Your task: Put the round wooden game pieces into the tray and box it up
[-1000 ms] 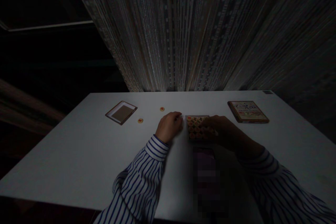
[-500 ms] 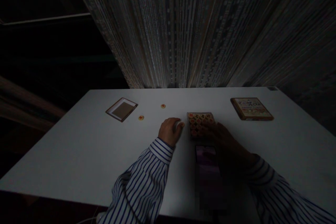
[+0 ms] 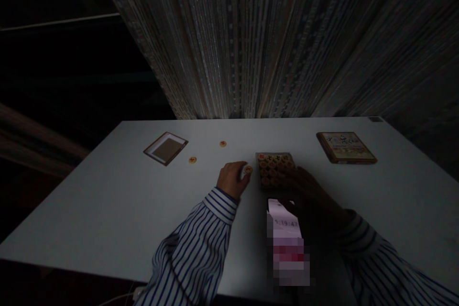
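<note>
A round game piece with a red mark (image 3: 248, 169) is between the thumb and fingers of my left hand (image 3: 231, 179), just left of a clear tray of round pieces (image 3: 267, 172). My right hand (image 3: 311, 191) lies over the tray's right side, its fingers spread over the pieces; shadow hides the fingertips. The thumb side of that hand is over the top of a lit phone (image 3: 285, 224) in front of the tray. Two loose pieces lie to the left, one nearer (image 3: 192, 159) and one farther back (image 3: 223, 144).
An open box part (image 3: 167, 148) rests at the back left of the white table (image 3: 125, 210). At the back right is a flat box with a printed lid (image 3: 347, 147). Behind the table hangs a string curtain (image 3: 247, 43). A cable shows at the front edge.
The phone's screen has lit up brightly. The piece in my left hand now shows its marked face more fully. Both hands are nearly where they were.
</note>
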`<state>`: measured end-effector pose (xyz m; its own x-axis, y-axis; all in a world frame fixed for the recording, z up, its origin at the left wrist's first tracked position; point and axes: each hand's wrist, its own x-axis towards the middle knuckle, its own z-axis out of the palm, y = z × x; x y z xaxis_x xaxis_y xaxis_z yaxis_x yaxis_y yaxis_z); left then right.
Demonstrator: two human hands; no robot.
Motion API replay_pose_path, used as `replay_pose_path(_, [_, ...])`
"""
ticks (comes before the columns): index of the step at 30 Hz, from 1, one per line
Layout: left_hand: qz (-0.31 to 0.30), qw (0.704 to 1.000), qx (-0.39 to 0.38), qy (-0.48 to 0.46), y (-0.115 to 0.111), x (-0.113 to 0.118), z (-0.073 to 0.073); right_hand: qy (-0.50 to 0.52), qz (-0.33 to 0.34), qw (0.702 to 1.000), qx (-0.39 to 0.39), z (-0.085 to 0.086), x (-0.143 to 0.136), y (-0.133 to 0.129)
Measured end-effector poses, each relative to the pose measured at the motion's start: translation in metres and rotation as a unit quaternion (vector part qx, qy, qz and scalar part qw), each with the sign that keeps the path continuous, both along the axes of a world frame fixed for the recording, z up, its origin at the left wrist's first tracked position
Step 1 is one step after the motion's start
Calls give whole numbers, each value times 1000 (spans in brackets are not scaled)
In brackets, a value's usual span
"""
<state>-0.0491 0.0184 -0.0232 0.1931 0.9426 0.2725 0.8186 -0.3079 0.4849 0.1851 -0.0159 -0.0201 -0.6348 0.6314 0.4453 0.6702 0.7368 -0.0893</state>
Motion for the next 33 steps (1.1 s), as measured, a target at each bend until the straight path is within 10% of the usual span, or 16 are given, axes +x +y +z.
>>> replay_pose_path(33, [-21, 966, 239, -98, -4, 5, 6, 36, 1, 999, 20, -7, -3, -1])
